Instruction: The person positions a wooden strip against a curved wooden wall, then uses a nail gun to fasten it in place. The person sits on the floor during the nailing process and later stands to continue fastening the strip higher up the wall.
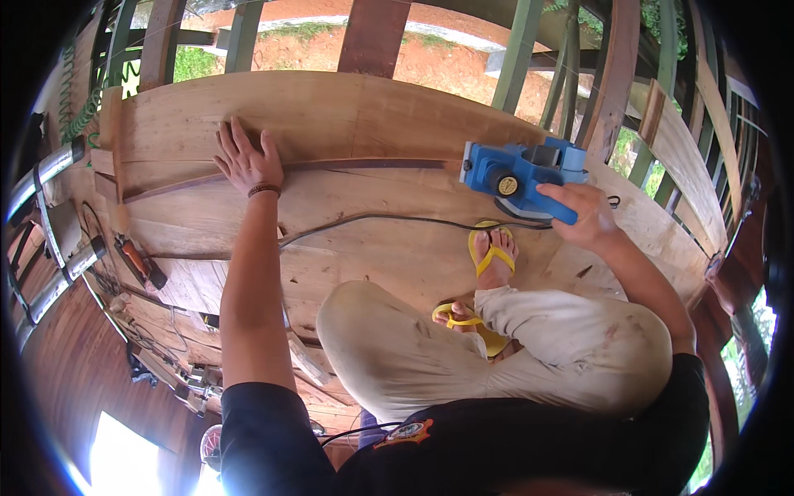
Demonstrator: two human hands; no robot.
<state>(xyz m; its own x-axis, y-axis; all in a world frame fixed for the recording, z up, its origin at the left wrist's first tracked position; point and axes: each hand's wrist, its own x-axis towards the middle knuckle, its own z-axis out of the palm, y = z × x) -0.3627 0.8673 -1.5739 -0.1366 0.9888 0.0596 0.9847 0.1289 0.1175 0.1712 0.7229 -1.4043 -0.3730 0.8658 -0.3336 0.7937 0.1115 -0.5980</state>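
A blue electric planer point(521, 174) sits at the right end of a wide wooden board point(397, 112). My right hand point(581, 213) is wrapped round its rear handle. On the left part of the same board my left hand point(248, 161) lies flat with fingers spread, and a dark bracelet circles the wrist. The board's near edge shows as a dark strip point(364, 164) running from the left stop to the planer. A black power cord point(372, 217) trails left across the wood below the board. The planer's underside is hidden.
An upright wooden stop point(112, 157) stands at the board's left end. An orange and black power tool point(141, 263) lies nearby on the left. My feet in yellow sandals point(495, 256) rest close to the cord. Green and brown posts point(517, 58) line the far side.
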